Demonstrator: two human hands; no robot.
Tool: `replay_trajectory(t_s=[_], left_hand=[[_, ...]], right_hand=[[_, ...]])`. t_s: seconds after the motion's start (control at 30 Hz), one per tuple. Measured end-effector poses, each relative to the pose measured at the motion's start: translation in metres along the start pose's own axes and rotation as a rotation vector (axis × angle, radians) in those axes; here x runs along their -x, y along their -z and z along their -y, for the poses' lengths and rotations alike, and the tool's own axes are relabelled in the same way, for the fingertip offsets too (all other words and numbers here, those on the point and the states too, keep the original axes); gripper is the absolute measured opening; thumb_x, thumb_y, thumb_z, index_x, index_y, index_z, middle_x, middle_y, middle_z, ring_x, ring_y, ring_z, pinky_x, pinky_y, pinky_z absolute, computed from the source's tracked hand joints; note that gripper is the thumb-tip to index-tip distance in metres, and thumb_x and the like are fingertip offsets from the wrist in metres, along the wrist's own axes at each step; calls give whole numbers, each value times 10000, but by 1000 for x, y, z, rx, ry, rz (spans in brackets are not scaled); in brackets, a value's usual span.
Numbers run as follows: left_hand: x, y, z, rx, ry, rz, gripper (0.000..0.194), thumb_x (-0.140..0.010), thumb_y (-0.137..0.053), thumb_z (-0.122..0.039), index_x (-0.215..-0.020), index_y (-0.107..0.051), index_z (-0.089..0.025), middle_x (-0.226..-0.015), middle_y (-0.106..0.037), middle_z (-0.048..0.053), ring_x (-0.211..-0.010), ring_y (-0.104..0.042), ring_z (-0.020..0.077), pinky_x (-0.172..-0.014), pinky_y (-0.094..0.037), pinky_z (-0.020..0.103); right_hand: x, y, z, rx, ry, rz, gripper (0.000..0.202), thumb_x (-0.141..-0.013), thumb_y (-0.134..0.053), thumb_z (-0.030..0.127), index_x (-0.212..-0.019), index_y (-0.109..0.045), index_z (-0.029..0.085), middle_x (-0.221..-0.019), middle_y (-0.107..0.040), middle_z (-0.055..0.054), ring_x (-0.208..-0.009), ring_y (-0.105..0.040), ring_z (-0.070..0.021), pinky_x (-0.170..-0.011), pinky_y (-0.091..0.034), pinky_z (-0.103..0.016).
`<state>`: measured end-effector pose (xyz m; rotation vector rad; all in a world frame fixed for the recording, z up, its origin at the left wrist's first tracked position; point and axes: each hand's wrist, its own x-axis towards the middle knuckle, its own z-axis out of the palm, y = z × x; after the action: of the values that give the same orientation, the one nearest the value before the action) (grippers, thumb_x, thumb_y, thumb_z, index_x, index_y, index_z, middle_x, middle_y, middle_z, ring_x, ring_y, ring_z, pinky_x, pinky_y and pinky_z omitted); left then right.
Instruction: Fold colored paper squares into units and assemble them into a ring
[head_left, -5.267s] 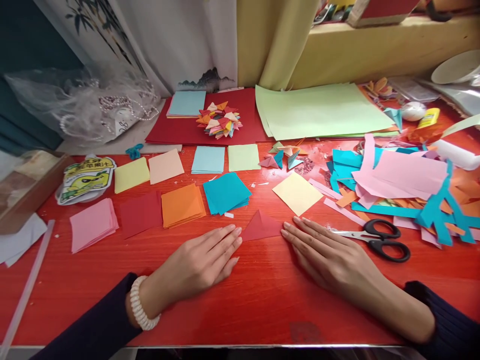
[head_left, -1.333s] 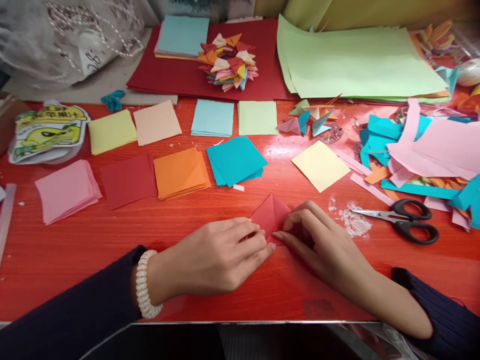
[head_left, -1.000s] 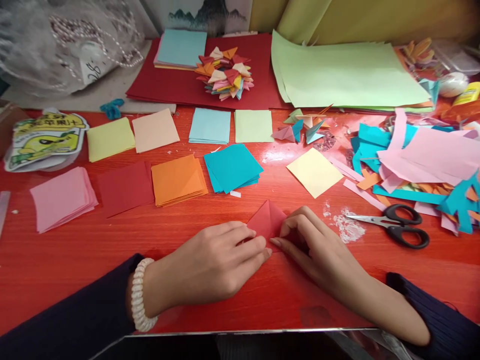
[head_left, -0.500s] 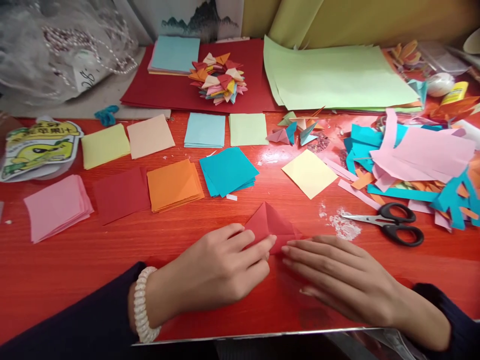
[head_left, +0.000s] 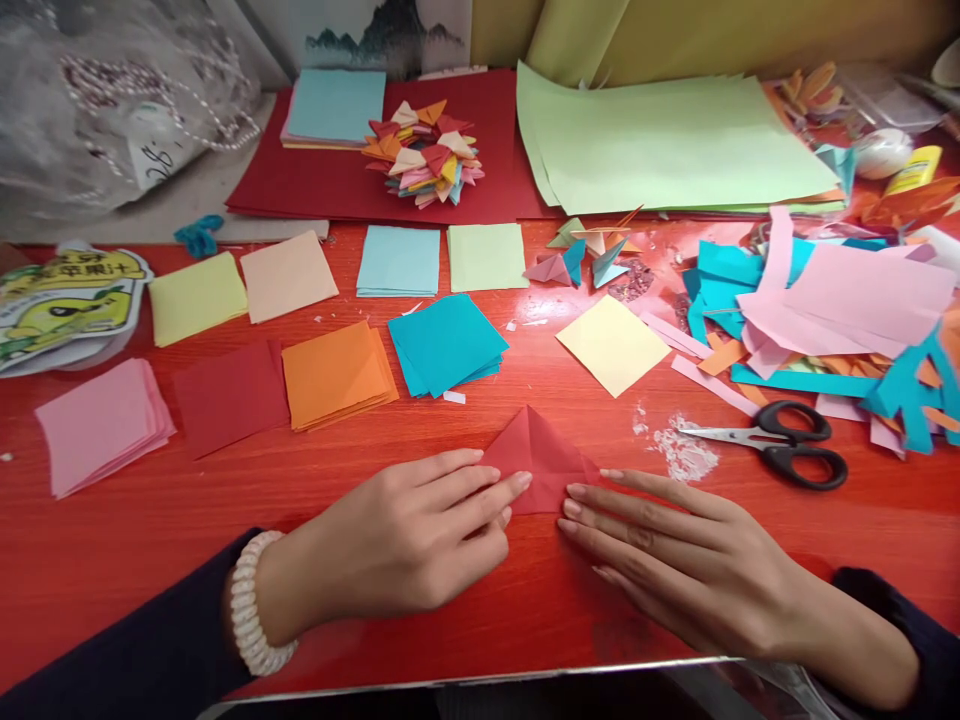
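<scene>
A folded red paper (head_left: 534, 450) lies flat on the red table (head_left: 420, 650) near its front edge, its peak pointing away from me. My left hand (head_left: 420, 530) rests its fingertips on the paper's left side, the fingers spread a little. On the right, my right hand (head_left: 682, 560) lies with fingers stretched out, its fingertips touching the paper's lower right corner. Neither hand grips the sheet. A pale yellow square (head_left: 613, 345) is beyond the paper to the right, and a teal stack (head_left: 448, 343) beyond it to the left.
Black-handled scissors (head_left: 795, 440) lie right of my right hand, before a heap of paper scraps (head_left: 847, 300). Orange (head_left: 334, 378), red (head_left: 232, 400) and pink (head_left: 101, 425) paper stacks stand to the left. A folded paper ring (head_left: 427, 155) sits at the back.
My left hand has shifted slightly left, showing more of the red paper. The right fingers still touch its right corner. The whole view has moved a little.
</scene>
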<state>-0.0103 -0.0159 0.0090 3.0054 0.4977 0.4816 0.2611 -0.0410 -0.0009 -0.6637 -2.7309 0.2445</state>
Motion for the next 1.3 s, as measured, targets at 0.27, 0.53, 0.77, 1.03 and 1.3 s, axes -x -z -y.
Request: replay_trajectory(t_s=[0.27, 0.53, 0.77, 1.03, 1.3], left_hand=[[-5, -7, 0, -22, 11, -79, 202, -861, -414, -102, -898, -612, -111, -997, -672, 92, -1029, -600, 226, -968, -461, 400], [1, -7, 17, -12, 63, 1, 279, -885, -362, -104, -1056, -581, -128, -1167, -602, 85, -1166, -499, 230, -1032, -369, 461], [-1, -9, 13, -57, 38, -36, 220, -876, -435, -110, -1013, -606, -98, -1163, -599, 110, -1142, -513, 244, -1006, -401, 462], [-1, -1, 7, -132, -17, -18, 261, -897, -416, -121, -1097, -584, -124, -1031, -654, 89, -1004, -598, 206, -917, -482, 390], [-3, -5, 1, -40, 24, -41, 241, -894, -415, -93, -1039, -608, -80, -1096, -634, 105, -1058, -572, 203, -938, -485, 372]], right_hand=[[-6, 8, -14, -102, -180, -118, 431, -802, -511, 91, -1219, -491, 196, -1090, -645, -77, -1112, -540, -210, -888, -487, -385], [-9, -3, -14, 64, -22, 16, 439, -831, -508, 113, -1265, -453, 141, -1238, -554, -97, -1242, -406, -226, -970, -421, -416], [-26, -4, -16, -33, 47, -32, 320, -903, -342, 95, -1142, -543, 162, -1039, -653, -76, -1082, -533, -187, -821, -480, -347], [-38, -2, -11, -321, -232, -43, 206, -878, -445, 134, -957, -622, 203, -805, -564, -48, -770, -513, -137, -652, -461, -274], [-45, -6, -8, -327, -317, -69, 160, -885, -431, 158, -881, -589, 180, -826, -595, -63, -743, -504, -150, -655, -459, -306]])
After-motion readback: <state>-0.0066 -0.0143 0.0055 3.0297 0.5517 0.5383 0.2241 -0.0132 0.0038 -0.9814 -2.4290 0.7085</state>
